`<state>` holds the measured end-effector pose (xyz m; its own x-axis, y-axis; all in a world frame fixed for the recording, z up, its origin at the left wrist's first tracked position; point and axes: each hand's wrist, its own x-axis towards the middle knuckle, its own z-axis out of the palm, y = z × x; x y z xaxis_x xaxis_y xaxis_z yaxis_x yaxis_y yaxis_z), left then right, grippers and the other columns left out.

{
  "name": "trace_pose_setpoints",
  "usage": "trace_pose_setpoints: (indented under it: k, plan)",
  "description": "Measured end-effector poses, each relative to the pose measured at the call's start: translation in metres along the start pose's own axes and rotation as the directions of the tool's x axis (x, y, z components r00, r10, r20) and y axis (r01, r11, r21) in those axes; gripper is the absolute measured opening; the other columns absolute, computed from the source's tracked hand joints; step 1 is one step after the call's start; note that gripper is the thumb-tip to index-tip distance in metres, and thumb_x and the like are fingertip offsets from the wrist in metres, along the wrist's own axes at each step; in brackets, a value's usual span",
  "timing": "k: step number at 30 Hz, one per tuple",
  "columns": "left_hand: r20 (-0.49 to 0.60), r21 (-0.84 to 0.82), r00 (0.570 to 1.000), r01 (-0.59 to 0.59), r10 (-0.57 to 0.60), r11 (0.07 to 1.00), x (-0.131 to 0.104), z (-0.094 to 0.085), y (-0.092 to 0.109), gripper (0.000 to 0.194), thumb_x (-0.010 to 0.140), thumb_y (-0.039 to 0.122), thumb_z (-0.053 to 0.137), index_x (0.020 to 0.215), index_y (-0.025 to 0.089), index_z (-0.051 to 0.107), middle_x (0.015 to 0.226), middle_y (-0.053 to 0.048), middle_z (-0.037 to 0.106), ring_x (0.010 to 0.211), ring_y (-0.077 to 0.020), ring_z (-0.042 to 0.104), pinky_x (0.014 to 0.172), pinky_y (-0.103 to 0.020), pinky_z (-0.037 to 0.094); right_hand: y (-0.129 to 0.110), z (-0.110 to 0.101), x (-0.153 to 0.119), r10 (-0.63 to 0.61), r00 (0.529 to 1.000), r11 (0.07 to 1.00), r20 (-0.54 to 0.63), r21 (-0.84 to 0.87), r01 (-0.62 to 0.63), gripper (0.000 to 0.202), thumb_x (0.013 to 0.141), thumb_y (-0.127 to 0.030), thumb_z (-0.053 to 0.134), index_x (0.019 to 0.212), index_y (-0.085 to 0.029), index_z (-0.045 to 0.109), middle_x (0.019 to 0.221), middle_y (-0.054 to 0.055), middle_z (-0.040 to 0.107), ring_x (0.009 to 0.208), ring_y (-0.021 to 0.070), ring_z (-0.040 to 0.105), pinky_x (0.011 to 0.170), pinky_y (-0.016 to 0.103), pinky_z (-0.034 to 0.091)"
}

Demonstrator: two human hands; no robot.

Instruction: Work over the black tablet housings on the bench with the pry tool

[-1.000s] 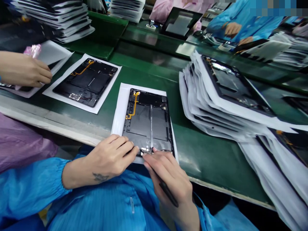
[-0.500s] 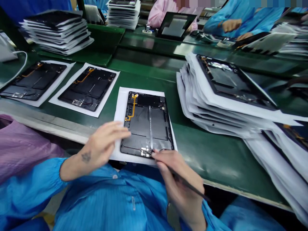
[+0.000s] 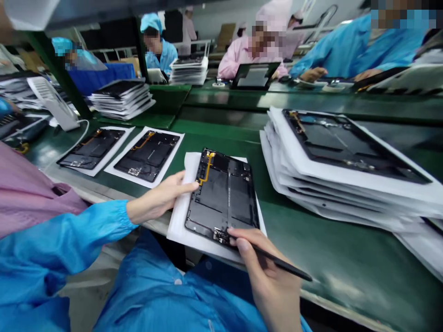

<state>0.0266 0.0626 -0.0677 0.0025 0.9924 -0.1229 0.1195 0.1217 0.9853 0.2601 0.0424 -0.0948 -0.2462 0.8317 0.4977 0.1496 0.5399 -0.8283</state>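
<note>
An open black tablet housing (image 3: 224, 198) with an orange flex cable (image 3: 207, 170) lies on a white sheet (image 3: 180, 221) in front of me. My left hand (image 3: 169, 193) grips the left edge of the housing, thumb on top and fingers hidden beneath the sheet and housing. In my right hand (image 3: 259, 258) is a dark slim tool (image 3: 284, 264), held like a pen. Its tip end is hidden by my fingers at the small circuit board (image 3: 221, 235) on the housing's near edge.
Two more housings (image 3: 147, 154) (image 3: 92, 148) lie on white sheets at the left. A tall stack of housings and sheets (image 3: 311, 184) stands at the right, another stack (image 3: 121, 99) at the back left. People in blue and pink work across the green bench (image 3: 346, 249).
The view has tilted up. My left hand has moved from above the housing to its left edge and taken hold. The housing now looks slightly tilted. My right hand stays at the circuit board.
</note>
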Motion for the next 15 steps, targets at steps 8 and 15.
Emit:
trace_pose_setpoints:
  k: [8, 15]
  plan:
    - [-0.227, 0.445, 0.934, -0.152, 0.275, 0.883, 0.039, -0.073, 0.038, 0.043, 0.083, 0.050, 0.067, 0.104, 0.012, 0.069, 0.094, -0.003, 0.072, 0.083, -0.0185, 0.063, 0.070, -0.023, 0.048, -0.002, -0.015, -0.003, -0.103, 0.994, 0.995, -0.033, 0.014, 0.103, 0.027, 0.103, -0.030, 0.049, 0.110, -0.026, 0.075, 0.114, 0.007, 0.074, 0.112, 0.0245, 0.068, 0.096, 0.037, 0.056]
    - [-0.211, 0.720, 0.862, -0.182, 0.462, 0.669, 0.026, -0.198, 0.052, 0.055, 0.083, 0.067, 0.066, 0.085, 0.013, 0.067, 0.060, 0.007, 0.064, 0.058, -0.0130, 0.053, 0.057, -0.020, 0.041, 0.003, -0.092, 0.051, -0.316, 0.946, 0.900, -0.065, -0.336, 0.278, 0.033, 0.100, -0.016, 0.050, 0.127, -0.028, 0.065, 0.095, 0.001, 0.075, 0.079, 0.0153, 0.069, 0.072, 0.027, 0.056]
